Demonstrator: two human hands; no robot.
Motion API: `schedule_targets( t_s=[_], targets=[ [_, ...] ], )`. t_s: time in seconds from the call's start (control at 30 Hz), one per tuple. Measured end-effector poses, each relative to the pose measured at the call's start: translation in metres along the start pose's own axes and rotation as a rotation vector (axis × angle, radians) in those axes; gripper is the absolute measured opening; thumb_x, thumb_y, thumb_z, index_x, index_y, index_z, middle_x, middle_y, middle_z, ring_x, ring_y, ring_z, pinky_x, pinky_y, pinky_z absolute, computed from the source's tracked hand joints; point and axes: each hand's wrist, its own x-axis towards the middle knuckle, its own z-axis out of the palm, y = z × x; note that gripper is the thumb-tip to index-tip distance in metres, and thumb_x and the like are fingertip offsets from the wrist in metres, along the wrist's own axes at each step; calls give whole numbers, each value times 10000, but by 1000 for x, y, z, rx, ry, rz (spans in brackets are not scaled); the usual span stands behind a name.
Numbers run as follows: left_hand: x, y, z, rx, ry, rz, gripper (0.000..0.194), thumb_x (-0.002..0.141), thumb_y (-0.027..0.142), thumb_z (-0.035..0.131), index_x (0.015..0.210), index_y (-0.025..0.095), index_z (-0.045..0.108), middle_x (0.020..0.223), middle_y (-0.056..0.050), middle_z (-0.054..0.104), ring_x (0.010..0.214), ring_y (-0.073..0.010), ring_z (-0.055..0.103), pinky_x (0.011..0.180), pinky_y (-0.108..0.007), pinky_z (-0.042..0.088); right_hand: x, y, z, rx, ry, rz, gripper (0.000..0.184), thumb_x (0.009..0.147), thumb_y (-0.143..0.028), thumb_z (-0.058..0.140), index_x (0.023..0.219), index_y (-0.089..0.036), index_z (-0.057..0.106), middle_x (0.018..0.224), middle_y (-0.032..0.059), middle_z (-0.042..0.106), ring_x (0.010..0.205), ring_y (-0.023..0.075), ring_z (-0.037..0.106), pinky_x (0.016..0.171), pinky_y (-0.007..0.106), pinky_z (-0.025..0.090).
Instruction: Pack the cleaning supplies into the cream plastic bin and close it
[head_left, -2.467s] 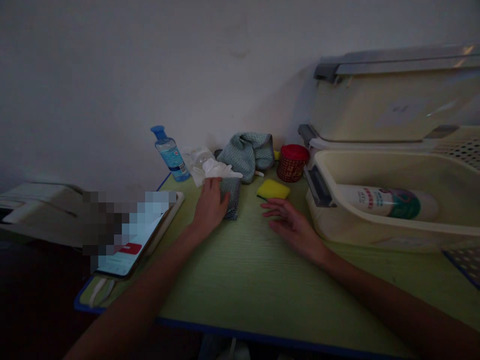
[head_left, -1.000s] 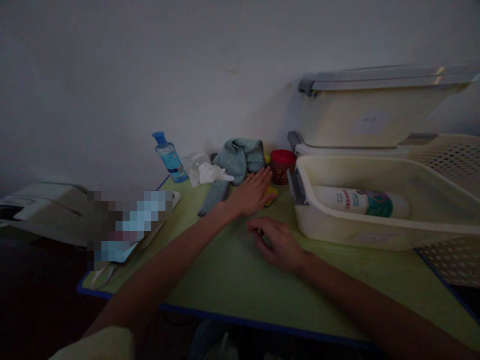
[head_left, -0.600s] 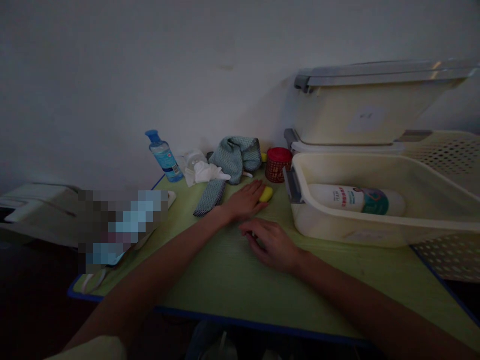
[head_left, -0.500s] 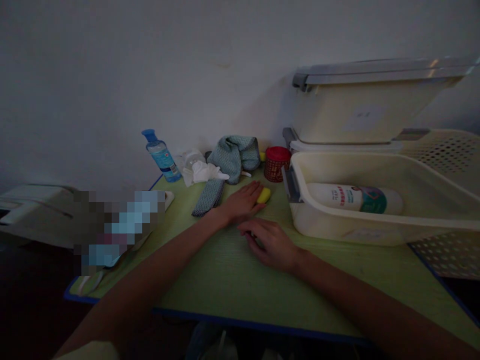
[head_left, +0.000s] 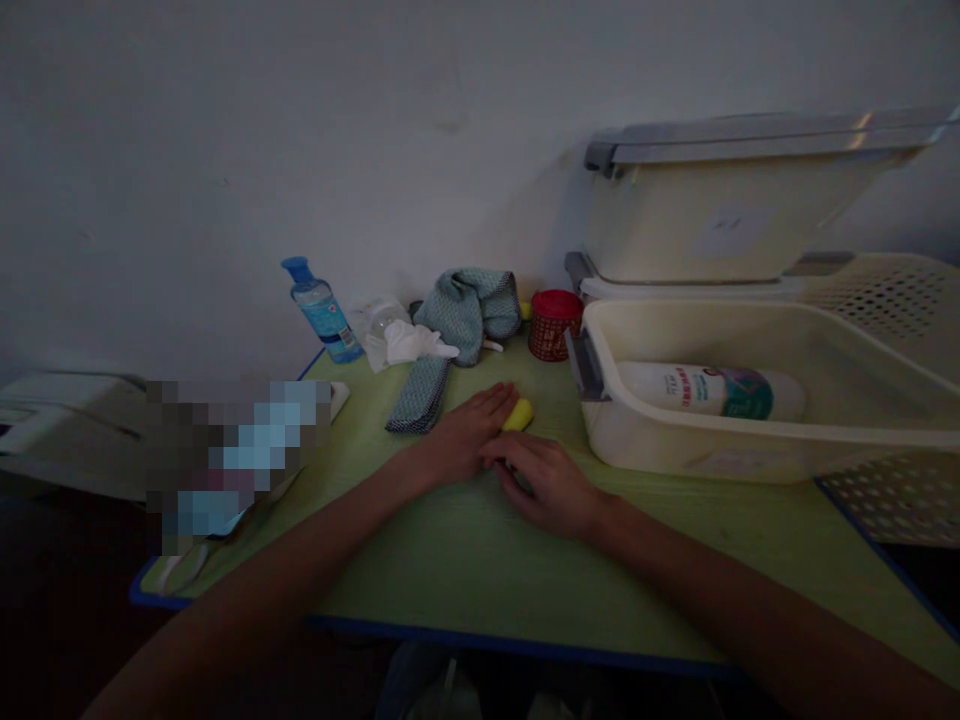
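My left hand (head_left: 471, 432) lies low over the green table with its fingers stretched together and the palm down. A small yellow sponge-like piece (head_left: 519, 414) sticks out past its thumb side, held under the hand; the rest of it is covered. My right hand (head_left: 546, 484) is beside it, fingers loosely curled in and nothing visible in them. Its fingertips come up against the left hand near the thumb. Just left of my left hand is a folded grey-blue checked cloth (head_left: 420, 396).
A blue-capped bottle (head_left: 322, 312), crumpled white tissue (head_left: 416, 343), a bunched grey-blue cloth (head_left: 466, 310) and a red-lidded tin (head_left: 555, 326) line the wall. At right, an open cream bin (head_left: 697, 455) holds a white bottle (head_left: 697, 392). A blurred-out item (head_left: 255, 455) lies at left.
My left hand has slid toward me and slightly left, and the yellow piece has moved with it. My right hand has hardly moved; the two hands are now closer together.
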Motion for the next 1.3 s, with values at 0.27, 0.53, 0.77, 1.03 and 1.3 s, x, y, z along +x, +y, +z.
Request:
schedule_targets(
  t_s=[0.27,0.53,0.77,1.03,1.3],
  targets=[
    [-19,17,1,-245,89,7,471,820,158,349,1284,108,406,1403,-129,363,1329,-175,266,1106,-409,211,2,-1,0,-31,69,-26,210,798,-82,405,940,-195,510,883,68,635,828,172,589,750,320,485],
    [-19,21,-10,-610,132,-19,387,820,143,379,1174,192,527,1264,-56,538,1231,-167,415,1078,-378,279,3,0,-1,-64,144,-89,249,766,-59,453,974,-187,499,886,68,633,867,179,578,791,342,486],
    [-15,14,-4,-1270,215,-283,268,768,95,436,931,172,634,1050,-38,652,1040,-186,555,958,-347,383,7,2,-3,-54,149,-103,367,769,-44,467,1094,-213,449,1134,79,573,1126,184,492,936,407,423],
    [-17,14,-5,-2128,56,-358,170,756,292,619,842,148,651,768,-27,676,755,-154,622,772,-286,437,7,4,-5,-9,198,-30,468,776,-158,584,1199,-206,391,1198,110,527,1176,205,452,969,410,410],
    [-17,12,-6,-2225,-108,-378,343,839,402,498,907,93,629,856,-97,678,941,-223,612,879,-356,399,6,9,-6,164,131,116,797,625,-308,755,1286,-219,317,1250,128,464,1156,254,458,967,428,398]
  ],
)
